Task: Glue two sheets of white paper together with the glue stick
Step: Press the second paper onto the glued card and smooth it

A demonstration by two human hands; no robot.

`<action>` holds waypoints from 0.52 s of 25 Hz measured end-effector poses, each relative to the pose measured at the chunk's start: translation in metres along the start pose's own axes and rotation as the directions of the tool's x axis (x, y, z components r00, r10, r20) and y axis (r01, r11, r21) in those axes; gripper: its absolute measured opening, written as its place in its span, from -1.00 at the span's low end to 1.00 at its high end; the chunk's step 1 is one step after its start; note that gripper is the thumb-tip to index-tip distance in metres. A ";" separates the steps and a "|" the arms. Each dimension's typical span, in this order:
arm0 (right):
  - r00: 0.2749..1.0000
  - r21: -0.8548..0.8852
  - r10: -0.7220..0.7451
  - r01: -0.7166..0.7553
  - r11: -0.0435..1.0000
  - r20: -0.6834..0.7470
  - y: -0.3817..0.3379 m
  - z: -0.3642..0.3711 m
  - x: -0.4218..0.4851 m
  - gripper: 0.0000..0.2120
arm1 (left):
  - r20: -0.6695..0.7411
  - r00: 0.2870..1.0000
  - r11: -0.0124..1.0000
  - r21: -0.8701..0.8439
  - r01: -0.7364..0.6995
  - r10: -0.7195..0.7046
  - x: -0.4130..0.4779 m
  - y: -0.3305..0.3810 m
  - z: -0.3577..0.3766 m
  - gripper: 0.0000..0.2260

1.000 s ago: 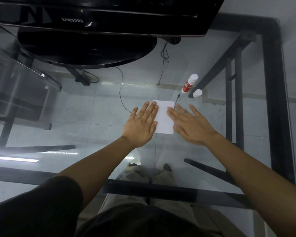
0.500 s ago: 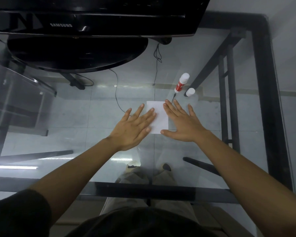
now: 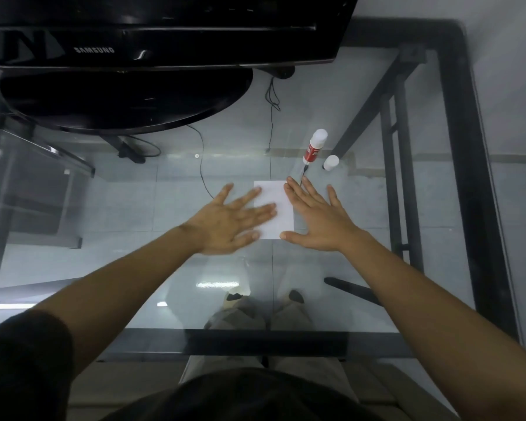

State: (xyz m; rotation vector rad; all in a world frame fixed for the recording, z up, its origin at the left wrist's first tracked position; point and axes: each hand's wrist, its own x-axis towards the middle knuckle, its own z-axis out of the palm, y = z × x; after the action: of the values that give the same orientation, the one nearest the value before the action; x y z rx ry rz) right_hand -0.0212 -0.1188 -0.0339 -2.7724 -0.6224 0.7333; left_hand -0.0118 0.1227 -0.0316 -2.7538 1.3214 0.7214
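White paper (image 3: 276,209) lies flat on the glass table (image 3: 377,208), about midway between its left and right edges and nearer its far edge than its near one. Whether it is one sheet or two stacked cannot be told. The left hand (image 3: 229,223) lies palm down over the paper's left side, its fingers (image 3: 263,210) spread apart and flat, slightly blurred. The right hand (image 3: 318,221) presses flat on the paper's right edge, fingers spread, the thumb pointing left along the paper's near edge. Neither hand grips anything. Just beyond the right fingertips, toward the far right corner, the glue stick (image 3: 315,146) stands uncapped with its red label showing, and its white cap (image 3: 330,162) stands just beside it on the right. A black monitor (image 3: 152,31) with a round base occupies the far left of the table.
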 end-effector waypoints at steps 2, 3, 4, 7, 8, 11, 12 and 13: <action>1.000 0.005 -0.002 0.002 1.000 -0.002 0.001 0.000 0.000 -0.10 | 0.006 0.999 0.999 0.005 -0.044 0.044 -0.001 0.010 0.009 -0.49; 1.000 0.007 -0.002 0.002 1.000 -0.001 0.001 0.001 0.000 -0.10 | -0.017 1.000 1.000 -0.014 -0.009 0.009 0.004 0.007 0.009 -0.51; 1.000 0.005 -0.003 0.003 1.000 -0.002 0.001 0.001 0.000 -0.10 | -0.042 0.998 0.998 -0.034 0.047 -0.048 0.012 0.001 0.005 -0.52; 1.000 -0.010 0.001 -0.001 1.000 0.000 0.000 0.001 0.001 -0.09 | -0.093 0.978 0.982 -0.027 0.187 -0.189 0.029 -0.013 -0.009 -0.54; 1.000 -0.013 0.005 -0.005 1.000 0.001 0.000 0.000 0.001 -0.09 | -0.099 0.969 0.974 -0.024 0.224 -0.226 0.030 -0.012 -0.009 -0.53; 1.000 -0.019 0.017 -0.017 1.000 -0.007 -0.002 0.000 0.001 -0.10 | -0.098 0.932 0.936 -0.087 0.342 -0.349 0.020 0.012 0.002 -0.47; 1.000 -0.024 0.025 -0.025 0.999 -0.017 -0.004 0.001 0.000 -0.10 | -0.093 0.920 0.922 -0.112 0.370 -0.381 0.017 0.022 0.005 -0.46; 0.999 -0.035 0.034 -0.035 0.999 -0.028 -0.006 0.003 0.000 -0.11 | -0.086 0.909 0.909 -0.133 0.395 -0.408 0.015 0.030 0.008 -0.46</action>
State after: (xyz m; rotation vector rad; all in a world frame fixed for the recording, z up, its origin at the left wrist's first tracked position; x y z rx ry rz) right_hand -0.0248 -0.1130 -0.0345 -2.8271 -0.5892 0.6969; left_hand -0.0289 0.0938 -0.0390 -3.0492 0.6926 0.6328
